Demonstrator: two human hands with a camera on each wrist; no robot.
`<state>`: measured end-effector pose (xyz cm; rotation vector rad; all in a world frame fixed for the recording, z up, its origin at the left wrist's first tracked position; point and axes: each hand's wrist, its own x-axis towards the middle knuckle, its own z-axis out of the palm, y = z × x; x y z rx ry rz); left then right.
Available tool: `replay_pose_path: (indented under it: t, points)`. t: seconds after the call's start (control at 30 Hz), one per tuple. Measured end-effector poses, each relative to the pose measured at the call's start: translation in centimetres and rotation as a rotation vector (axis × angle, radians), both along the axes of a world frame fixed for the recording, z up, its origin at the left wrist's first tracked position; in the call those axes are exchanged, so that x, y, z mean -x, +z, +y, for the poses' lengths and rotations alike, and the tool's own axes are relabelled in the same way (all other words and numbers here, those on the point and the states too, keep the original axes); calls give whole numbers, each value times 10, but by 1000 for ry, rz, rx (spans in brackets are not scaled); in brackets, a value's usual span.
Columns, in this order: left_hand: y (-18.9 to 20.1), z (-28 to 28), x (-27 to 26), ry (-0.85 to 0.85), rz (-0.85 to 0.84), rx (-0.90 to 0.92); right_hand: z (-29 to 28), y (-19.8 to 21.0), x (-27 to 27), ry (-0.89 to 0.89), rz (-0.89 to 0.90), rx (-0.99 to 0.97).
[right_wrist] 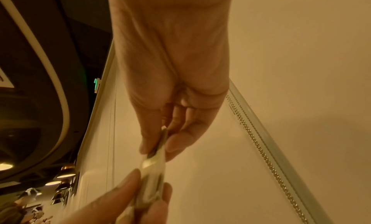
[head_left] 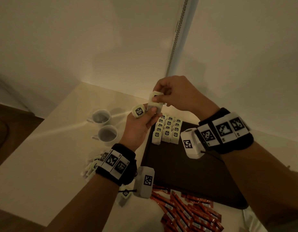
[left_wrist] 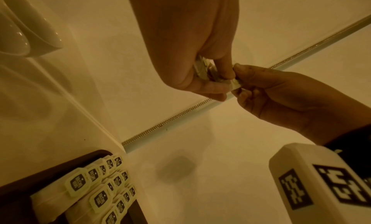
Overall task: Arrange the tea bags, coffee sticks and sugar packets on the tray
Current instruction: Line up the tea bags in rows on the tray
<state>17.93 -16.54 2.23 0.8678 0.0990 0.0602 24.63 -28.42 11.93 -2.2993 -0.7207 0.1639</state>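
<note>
- At the left of the head view I see two white cups (head_left: 104,125) on the pale table (head_left: 44,156). They sit away from the tray, so I think they just wait there.
- Low at the left, by my left wrist band, some loose tea bags (head_left: 91,166) lie in a small heap on the table. They are not on the tray yet.
- In the middle, my left hand (head_left: 141,121) is up in the air. Its fingers are curled tight round a little bunch of tea bags (head_left: 151,106), with one black and green tag (head_left: 139,111) poking up.
- My right hand (head_left: 171,94) is just above it. Its thumb and fingers pinch one tea bag from the bunch. I think I am pulling one bag free so I can set it down alone.
- Below the hands is the dark tray (head_left: 186,173). In its top left corner tea bags in rows (head_left: 167,129) stand neat and close, tags up. I think that keeps space for the other things.
- At the bottom, right of the middle, red coffee sticks (head_left: 186,213) lie in a messy pile on the table by the tray's near edge. They need sorting later.
- I cannot pick out any sugar packets.
</note>
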Motion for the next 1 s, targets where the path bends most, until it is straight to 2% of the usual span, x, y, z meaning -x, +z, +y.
replay_pose_path:
  t: [0.17, 0.37, 0.63, 0.7, 0.83, 1.0]
  points:
    - [0, -3, 1, -29, 8, 24, 0, 2, 0, -8, 17, -3]
    - [2, -6, 3, -72, 43, 53, 0, 4, -2, -43, -62, 40]
    - [-6, 1, 4, -52, 82, -14, -16, -7, 0, -99, 39, -127]
    - [-12, 10, 3, -15, 167, -10, -27, -19, -1, -106, 71, -124]
    - [-21, 26, -1, -19, 324, 42, -50, -69, -1, -99, 140, 114]
    - [-19, 31, -6, -78, 335, 68, -66, -144, 1, -111, 363, 335]
